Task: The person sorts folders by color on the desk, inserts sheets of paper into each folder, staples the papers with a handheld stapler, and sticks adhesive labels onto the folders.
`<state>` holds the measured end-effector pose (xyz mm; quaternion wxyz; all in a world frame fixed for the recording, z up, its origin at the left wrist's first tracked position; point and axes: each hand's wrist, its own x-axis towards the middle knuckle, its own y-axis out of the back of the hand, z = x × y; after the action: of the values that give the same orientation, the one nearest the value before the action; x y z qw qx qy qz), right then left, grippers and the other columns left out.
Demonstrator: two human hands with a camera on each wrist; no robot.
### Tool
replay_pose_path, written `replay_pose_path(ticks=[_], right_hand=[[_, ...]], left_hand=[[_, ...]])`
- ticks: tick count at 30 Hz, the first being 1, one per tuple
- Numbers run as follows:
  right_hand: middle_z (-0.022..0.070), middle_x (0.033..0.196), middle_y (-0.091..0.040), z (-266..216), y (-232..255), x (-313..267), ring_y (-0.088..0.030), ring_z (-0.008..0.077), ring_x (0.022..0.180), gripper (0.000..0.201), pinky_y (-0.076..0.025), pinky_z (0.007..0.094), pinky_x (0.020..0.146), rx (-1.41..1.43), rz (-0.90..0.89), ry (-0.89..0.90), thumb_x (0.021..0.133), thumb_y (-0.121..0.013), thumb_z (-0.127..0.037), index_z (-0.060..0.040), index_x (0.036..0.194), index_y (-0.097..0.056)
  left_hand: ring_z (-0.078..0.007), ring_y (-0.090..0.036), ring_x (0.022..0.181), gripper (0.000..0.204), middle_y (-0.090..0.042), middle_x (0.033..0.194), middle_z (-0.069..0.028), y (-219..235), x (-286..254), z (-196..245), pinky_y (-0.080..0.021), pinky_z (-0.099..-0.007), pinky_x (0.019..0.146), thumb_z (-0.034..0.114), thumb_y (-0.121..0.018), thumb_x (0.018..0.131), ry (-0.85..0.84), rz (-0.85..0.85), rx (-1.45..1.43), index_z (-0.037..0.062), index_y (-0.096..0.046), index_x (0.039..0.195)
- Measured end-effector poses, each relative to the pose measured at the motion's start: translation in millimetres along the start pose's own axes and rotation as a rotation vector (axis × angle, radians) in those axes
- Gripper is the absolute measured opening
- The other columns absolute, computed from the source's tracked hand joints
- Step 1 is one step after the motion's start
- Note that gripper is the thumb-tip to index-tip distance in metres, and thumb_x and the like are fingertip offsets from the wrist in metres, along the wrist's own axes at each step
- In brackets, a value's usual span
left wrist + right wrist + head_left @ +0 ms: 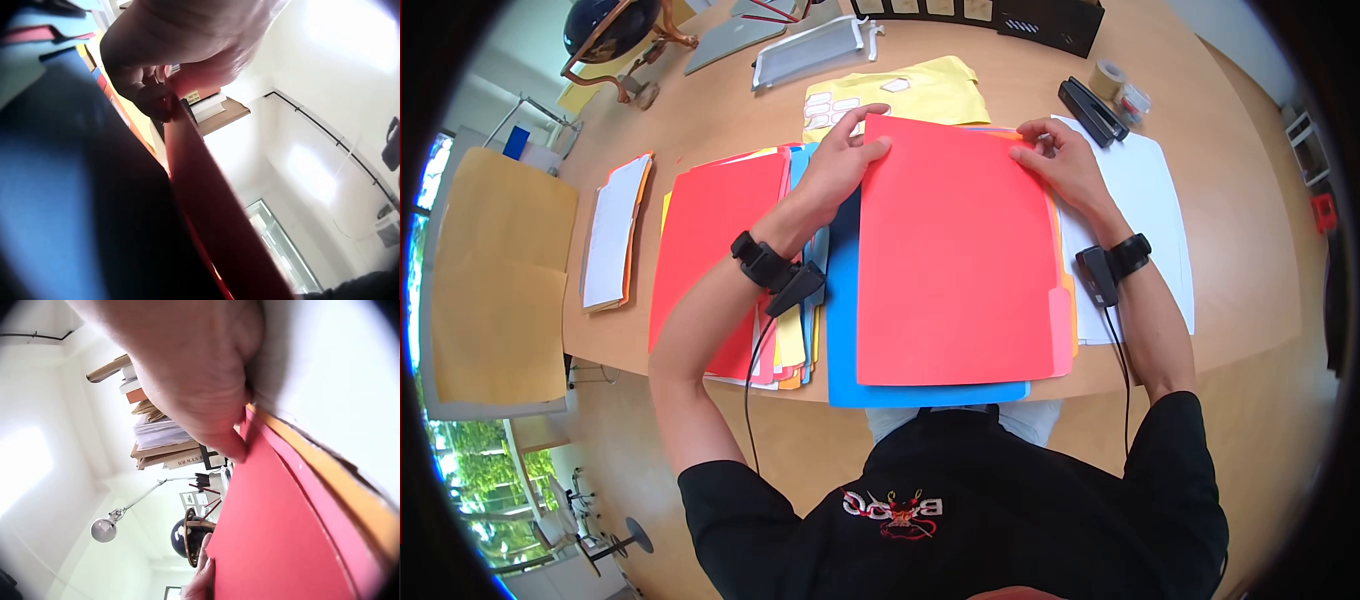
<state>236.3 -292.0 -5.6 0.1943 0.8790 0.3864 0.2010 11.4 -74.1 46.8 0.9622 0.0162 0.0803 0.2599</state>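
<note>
A red folder (960,260) lies in front of the person, over a blue folder (842,340), with pink and orange edges showing at its right. The left hand (836,165) pinches its top left corner, thumb on top; in the left wrist view the red sheet (206,181) stands tilted above a dark blue surface. At the top right corner the right hand (1065,165) pinches the folder, thumb on top; in the right wrist view its thumb lies on the red surface (269,512). The fingers beneath the folder are partly hidden.
Left are a stack of red and coloured folders (710,250) and a smaller paper pile (615,235). White sheets (1155,220), a stapler (1092,112) and tape (1107,80) are right. Behind lie a yellow envelope (940,95), a clear tray (810,58) and a globe (605,30).
</note>
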Motion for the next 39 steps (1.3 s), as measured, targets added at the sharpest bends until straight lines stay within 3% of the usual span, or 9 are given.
replay_pose_path(ticks=[9,13,15,18,24,30,33,36,39], right_hand=[[0.0026,0.089,-0.068,14.4,-0.2,7.8,-0.059,0.0071,0.081,0.022,-0.048,0.0235,0.072,0.372,0.186,-0.002,0.098,-0.063,-0.019,0.0015,0.105,-0.069],[0.0042,0.09,-0.066,-4.7,1.5,-2.8,-0.06,0.0128,0.083,0.035,-0.05,0.0269,0.077,-0.06,-0.155,0.125,0.089,-0.075,-0.029,-0.0017,0.11,-0.07],[0.0106,0.105,-0.06,-18.2,0.7,-7.2,-0.056,0.024,0.101,0.063,-0.047,0.0346,0.091,-0.28,-0.188,0.168,0.076,-0.081,-0.049,-0.0051,0.118,-0.067],[0.0125,0.106,-0.059,-23.7,-3.7,-11.6,-0.055,0.0267,0.106,0.064,-0.045,0.0359,0.093,-0.524,-0.199,0.243,0.075,-0.081,-0.049,-0.0051,0.12,-0.066],[0.0167,0.098,-0.061,-23.3,-6.7,-11.8,-0.059,0.0337,0.095,0.054,-0.047,0.0413,0.085,-0.362,-0.225,0.229,0.079,-0.076,-0.038,0.0009,0.115,-0.061],[0.0125,0.099,-0.067,-7.2,-9.1,-11.1,-0.064,0.0191,0.09,0.037,-0.051,0.0323,0.08,0.233,-0.228,0.072,0.09,-0.07,-0.022,0.0015,0.116,-0.06],[0.0091,0.102,-0.067,16.6,-3.2,2.3,-0.062,0.0121,0.092,0.038,-0.052,0.0286,0.08,0.538,-0.004,-0.135,0.091,-0.07,-0.02,-0.0006,0.123,-0.06],[0.0058,0.103,-0.066,17.3,-1.1,6.0,-0.062,0.0095,0.081,0.038,-0.05,0.0243,0.07,-0.043,0.397,0.105,0.094,-0.069,-0.028,-0.0012,0.12,-0.063],[0.0053,0.103,-0.067,5.3,6.3,4.6,-0.061,0.0083,0.081,0.036,-0.049,0.0238,0.07,-0.082,0.536,0.172,0.096,-0.067,-0.033,-0.0014,0.114,-0.067]], left_hand=[[-0.0169,-0.067,0.096,0.024,-0.067,0.107,-0.011,21.9,27.4,-22.9,-0.056,-0.0296,0.085,0.011,-0.048,0.103,-0.161,0.137,-0.497,0.0027,-0.054,0.124],[-0.0171,-0.068,0.095,0.022,-0.067,0.108,-0.0115,32.9,33.5,-31.6,-0.058,-0.0303,0.083,0.013,-0.046,0.104,-0.133,0.128,-0.592,0.0024,-0.054,0.122],[-0.0164,-0.068,0.094,0.022,-0.067,0.107,-0.011,30.7,33.0,-34.1,-0.058,-0.0295,0.081,0.013,-0.046,0.104,-0.083,0.128,-0.525,0.0029,-0.055,0.121],[-0.0149,-0.068,0.092,0.021,-0.068,0.106,-0.0101,26.2,33.5,-38.2,-0.058,-0.028,0.079,0.012,-0.046,0.103,-0.02,0.124,-0.442,0.0041,-0.056,0.12],[-0.0141,-0.067,0.099,0.025,-0.066,0.113,-0.0094,25.5,34.5,-40.4,-0.056,-0.0278,0.086,0.015,-0.045,0.105,0.012,0.086,-0.318,0.0044,-0.055,0.125],[-0.013,-0.068,0.091,0.023,-0.069,0.106,-0.0095,23.5,28.5,-29.4,-0.056,-0.0256,0.078,0.012,-0.048,0.102,-0.02,0.118,-0.322,0.0045,-0.058,0.121],[-0.0131,-0.067,0.092,0.022,-0.069,0.106,-0.0096,20.1,23.3,-24.4,-0.056,-0.0259,0.079,0.013,-0.048,0.103,-0.049,0.131,-0.285,0.0044,-0.059,0.12],[-0.0131,-0.067,0.092,0.022,-0.069,0.106,-0.0098,22.2,25.0,-31.5,-0.055,-0.0262,0.08,0.015,-0.051,0.103,-0.06,0.094,-0.249,0.0037,-0.058,0.12],[-0.0131,-0.067,0.092,0.024,-0.069,0.105,-0.0101,20.9,28.7,-38.0,-0.055,-0.0263,0.081,0.017,-0.057,0.101,-0.036,0.074,-0.275,0.002,-0.055,0.12]])
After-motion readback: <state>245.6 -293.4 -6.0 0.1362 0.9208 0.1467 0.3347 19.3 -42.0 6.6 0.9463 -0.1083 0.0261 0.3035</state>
